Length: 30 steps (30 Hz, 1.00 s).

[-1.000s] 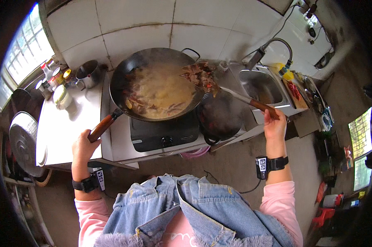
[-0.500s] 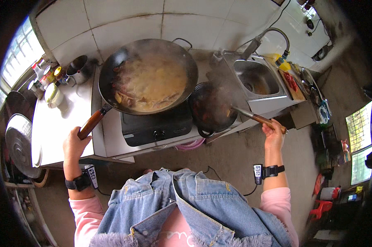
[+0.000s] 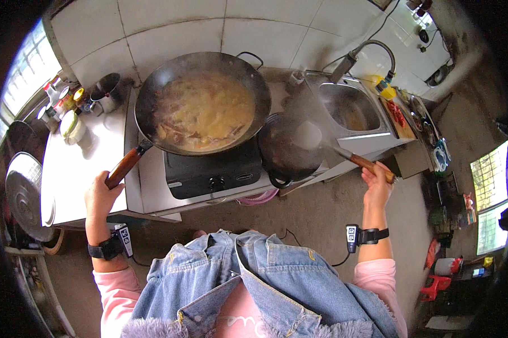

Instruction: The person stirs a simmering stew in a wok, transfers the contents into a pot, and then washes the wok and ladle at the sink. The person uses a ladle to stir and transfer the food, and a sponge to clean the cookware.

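Observation:
My left hand [image 3: 102, 196] is closed around the wooden handle of a large black wok [image 3: 147, 90]. The wok sits on a black gas stove [image 3: 211, 174] and holds a bubbling, yellowish-brown stew [image 3: 206, 110]. My right hand [image 3: 377, 183] grips the wooden handle of a long metal spatula [image 3: 344, 152]. Its pale, rounded head is over a smaller dark pot [image 3: 271, 160] to the right of the wok. Steam blurs the head's exact shape and hides most of what lies in the pot.
Right of the pot is a steel sink [image 3: 349, 110] with a curved faucet [image 3: 392, 59]. Beyond it, red chopped pieces [image 3: 395, 112] lie on a cutting board. Jars [image 3: 72, 127] and a metal pot [image 3: 104, 93] stand on the left counter. A large round lid [image 3: 26, 194] leans at far left.
The spatula's head has come up into sight above the smaller pot, and my right hand has shifted slightly right. My left hand stays on the wok handle.

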Tool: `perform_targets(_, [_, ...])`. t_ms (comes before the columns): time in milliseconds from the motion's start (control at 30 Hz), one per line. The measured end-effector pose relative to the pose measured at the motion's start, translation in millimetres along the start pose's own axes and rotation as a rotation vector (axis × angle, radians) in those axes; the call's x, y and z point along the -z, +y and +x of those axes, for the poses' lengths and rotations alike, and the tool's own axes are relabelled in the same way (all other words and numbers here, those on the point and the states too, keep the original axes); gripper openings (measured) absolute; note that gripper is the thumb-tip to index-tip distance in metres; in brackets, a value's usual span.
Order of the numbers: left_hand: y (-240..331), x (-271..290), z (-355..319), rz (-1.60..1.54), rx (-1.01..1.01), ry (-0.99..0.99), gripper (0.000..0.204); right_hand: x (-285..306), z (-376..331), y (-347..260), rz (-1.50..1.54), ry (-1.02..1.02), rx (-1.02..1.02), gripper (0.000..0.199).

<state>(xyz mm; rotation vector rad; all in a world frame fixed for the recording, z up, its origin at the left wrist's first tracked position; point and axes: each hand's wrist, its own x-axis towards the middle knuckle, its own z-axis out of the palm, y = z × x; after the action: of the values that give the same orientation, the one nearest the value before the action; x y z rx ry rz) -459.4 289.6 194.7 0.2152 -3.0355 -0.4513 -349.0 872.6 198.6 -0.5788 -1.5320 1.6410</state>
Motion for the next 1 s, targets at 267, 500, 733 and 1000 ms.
perform_targets(267, [-2, -1, 0, -0.025, 0.005, 0.003, 0.032, -22, 40, -45, 0.386, -0.026, -0.205, 0.014])
perform_targets(500, [-8, -3, 0, -0.065, -0.043, 0.037, 0.031, -178, 25, -92, 0.058, -0.487, 0.135, 0.024])
perform_targets(733, [-12, -1, -2, -0.058, -0.051, 0.033, 0.029, -257, 24, -96, -0.292, -0.697, 0.234, 0.023])
perform_targets(1000, [-6, 2, -1, -0.034, -0.042, 0.059, 0.030, -260, 60, -2, 0.075, -0.501, -0.373, 0.017])
